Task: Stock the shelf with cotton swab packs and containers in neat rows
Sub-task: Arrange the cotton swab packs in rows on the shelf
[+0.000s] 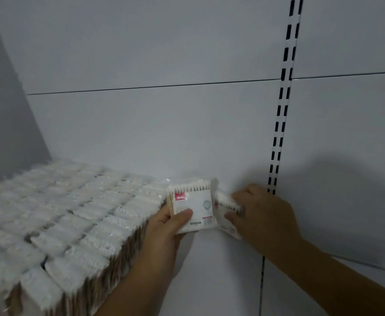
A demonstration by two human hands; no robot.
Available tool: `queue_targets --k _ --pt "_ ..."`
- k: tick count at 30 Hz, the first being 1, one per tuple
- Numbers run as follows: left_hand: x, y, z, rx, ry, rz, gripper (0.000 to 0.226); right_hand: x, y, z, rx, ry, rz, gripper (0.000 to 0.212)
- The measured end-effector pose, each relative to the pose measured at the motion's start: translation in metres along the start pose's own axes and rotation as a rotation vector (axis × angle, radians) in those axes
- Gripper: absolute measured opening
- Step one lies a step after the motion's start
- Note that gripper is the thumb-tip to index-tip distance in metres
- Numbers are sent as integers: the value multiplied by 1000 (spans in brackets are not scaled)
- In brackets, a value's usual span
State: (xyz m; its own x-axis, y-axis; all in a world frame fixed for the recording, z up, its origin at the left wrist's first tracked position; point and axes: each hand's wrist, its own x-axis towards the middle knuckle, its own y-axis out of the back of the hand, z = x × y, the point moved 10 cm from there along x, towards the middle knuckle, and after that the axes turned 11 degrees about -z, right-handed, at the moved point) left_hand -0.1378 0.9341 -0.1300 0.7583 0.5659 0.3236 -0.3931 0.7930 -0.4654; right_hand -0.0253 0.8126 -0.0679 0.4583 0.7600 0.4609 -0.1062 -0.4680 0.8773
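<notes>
Your left hand (164,229) pinches a pack (198,206) upright at the end of the stocked rows (73,213); your right hand (264,215) grips a second pack (227,202) just beside it; press the first flush, tops level, before letting go.

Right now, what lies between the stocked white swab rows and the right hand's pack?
Head view: a clear plastic cotton swab pack, held by the left hand.

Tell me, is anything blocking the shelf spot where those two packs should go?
Nothing visible does. The left hand holds one pack at the end of the stocked rows, the right hand grips a second pack beside it, and the shelf under them is bare.
</notes>
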Motion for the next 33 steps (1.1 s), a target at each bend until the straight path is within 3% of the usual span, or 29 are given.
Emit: queue_targets --k 3,7,13,16,18,20,22,24,29,33 --pt "1 6 4 38 -11 32 45 -6 -10 -3 70 60 68 36" --pt "3 7 5 99 -32 32 44 -4 -8 -8 66 111 156 30" --pt "-1 -10 -9 233 47 -18 46 1 -3 -6 120 107 92 18" --pt "-6 -21 -14 271 85 -74 50 8 32 2 287 68 166 36" --pt "-9 -31 -18 265 103 -134 47 16 38 -5 368 109 -28 47" --pt "-12 -41 -23 213 126 -203 45 11 19 -24 247 183 -316 46" --pt "-13 -49 -26 201 127 -256 40 4 17 -31 122 209 -384 33" --pt "-11 -44 -23 297 95 -230 37 12 40 -17 135 142 -286 25" --pt "-2 6 -23 888 188 85 27 15 110 27 275 17 137 24" --pt "-3 6 -21 891 148 98 30 9 87 3 285 64 150 27"
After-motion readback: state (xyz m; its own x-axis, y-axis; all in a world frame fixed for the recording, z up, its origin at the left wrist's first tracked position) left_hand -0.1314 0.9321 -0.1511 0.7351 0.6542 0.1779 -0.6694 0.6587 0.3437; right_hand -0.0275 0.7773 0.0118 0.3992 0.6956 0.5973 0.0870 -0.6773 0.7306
